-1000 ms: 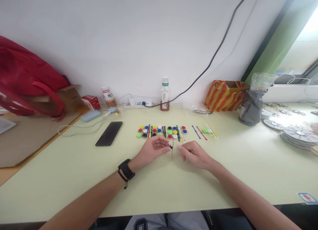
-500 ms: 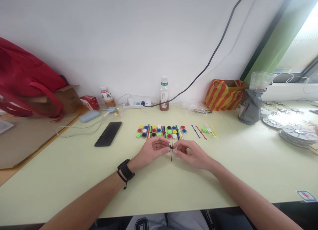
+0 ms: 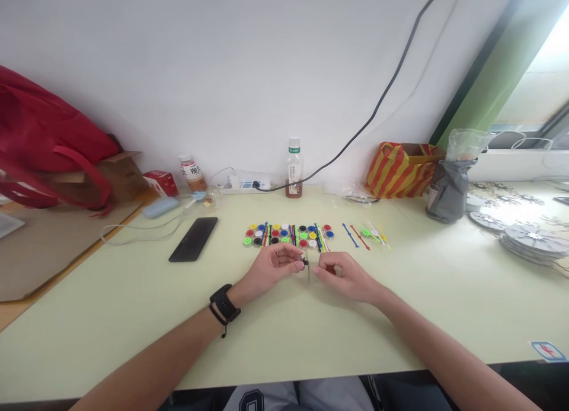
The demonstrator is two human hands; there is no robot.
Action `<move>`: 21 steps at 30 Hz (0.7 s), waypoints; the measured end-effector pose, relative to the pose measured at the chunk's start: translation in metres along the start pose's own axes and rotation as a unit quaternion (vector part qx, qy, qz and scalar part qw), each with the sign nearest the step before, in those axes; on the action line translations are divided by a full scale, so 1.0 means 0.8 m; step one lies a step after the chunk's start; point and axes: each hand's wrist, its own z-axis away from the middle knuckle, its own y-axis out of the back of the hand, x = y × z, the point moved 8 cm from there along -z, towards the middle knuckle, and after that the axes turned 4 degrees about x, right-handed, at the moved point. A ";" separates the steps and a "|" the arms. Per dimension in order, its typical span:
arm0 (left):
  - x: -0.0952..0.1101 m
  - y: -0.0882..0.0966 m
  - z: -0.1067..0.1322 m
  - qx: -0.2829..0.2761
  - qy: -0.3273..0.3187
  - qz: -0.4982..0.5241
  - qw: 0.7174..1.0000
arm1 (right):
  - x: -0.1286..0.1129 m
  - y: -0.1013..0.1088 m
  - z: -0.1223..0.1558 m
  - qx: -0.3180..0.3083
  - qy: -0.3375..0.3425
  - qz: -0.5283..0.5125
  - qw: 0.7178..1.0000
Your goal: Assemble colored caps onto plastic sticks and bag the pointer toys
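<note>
My left hand pinches a small black plastic spinner between thumb and fingertips. Its thin arrow stands upright beside the fingertips and looks pale and smeared by motion. Just to the right is my right hand, apart from the spinner, fingers curled in near the thumb and nothing visible in them. Beyond both hands lie rows of coloured round discs with clear rims, and bundles of coloured plastic arrows between them. A blue arrow and a red arrow lie separately to the right.
A black phone lies left of my hands. Along the wall stand a drink bottle, a power strip and a striped bag. Stacked grey discs sit far right. A red bag rests on a carton at left.
My right hand has drawn slightly right, away from the spinner, and its fingers have curled in. The arrow, dark and sharp before, is now a pale blur. My left hand has barely moved.
</note>
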 end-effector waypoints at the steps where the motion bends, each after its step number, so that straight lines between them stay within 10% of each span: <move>1: 0.000 -0.001 0.000 -0.002 -0.002 -0.002 1.000 | 0.000 0.001 -0.001 0.009 -0.003 -0.008 1.000; 21: 0.003 -0.008 0.001 -0.017 -0.026 -0.040 0.999 | 0.015 0.018 -0.006 0.069 -0.011 -0.078 0.995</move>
